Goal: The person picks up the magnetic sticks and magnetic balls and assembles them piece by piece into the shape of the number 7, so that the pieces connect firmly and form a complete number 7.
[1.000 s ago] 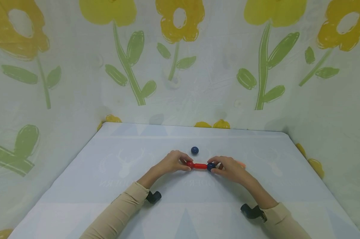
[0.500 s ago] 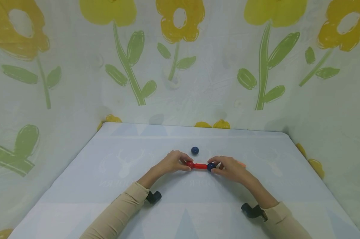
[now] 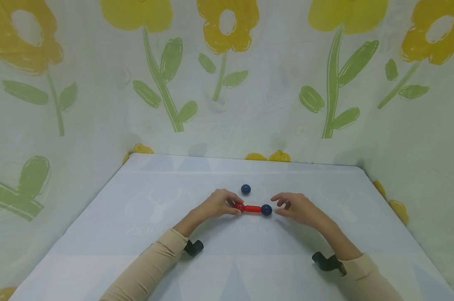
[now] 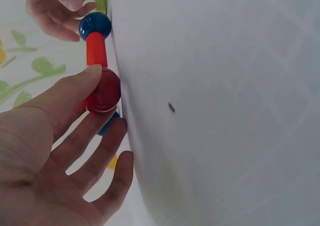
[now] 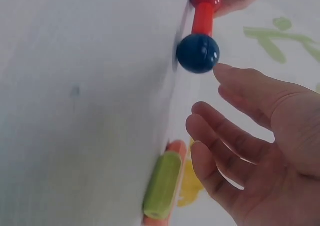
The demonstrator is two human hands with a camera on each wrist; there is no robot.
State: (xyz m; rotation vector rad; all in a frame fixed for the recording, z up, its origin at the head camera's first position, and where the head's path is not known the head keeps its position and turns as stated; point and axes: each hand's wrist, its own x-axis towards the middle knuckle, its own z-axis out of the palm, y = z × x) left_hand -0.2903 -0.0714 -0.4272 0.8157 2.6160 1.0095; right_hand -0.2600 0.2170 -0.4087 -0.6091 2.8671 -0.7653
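Note:
My left hand (image 3: 216, 204) pinches a red ball (image 3: 239, 207) between thumb and fingers at the left end of a short bar. A red rod (image 3: 253, 209) runs from that ball to a dark blue ball (image 3: 266, 210), in line and touching at both ends. Just right of the blue ball, my right hand (image 3: 299, 209) is apart from it, fingers loosely bent and holding nothing. The right wrist view shows a gap between these fingers and the blue ball (image 5: 198, 53). Behind the bar lies a second dark blue ball (image 3: 246, 189).
A green rod (image 5: 164, 185) and an orange rod (image 5: 176, 147) lie together on the table (image 3: 227, 242) near the right hand; the head view hides them behind that hand. Flower-printed curtains (image 3: 264, 104) stand around the table. Each wrist bears a black camera mount (image 3: 328, 263).
The right hand has let go of the blue ball and drawn back a little to the right, its fingers now spread. The left hand and the red bar have stayed in place.

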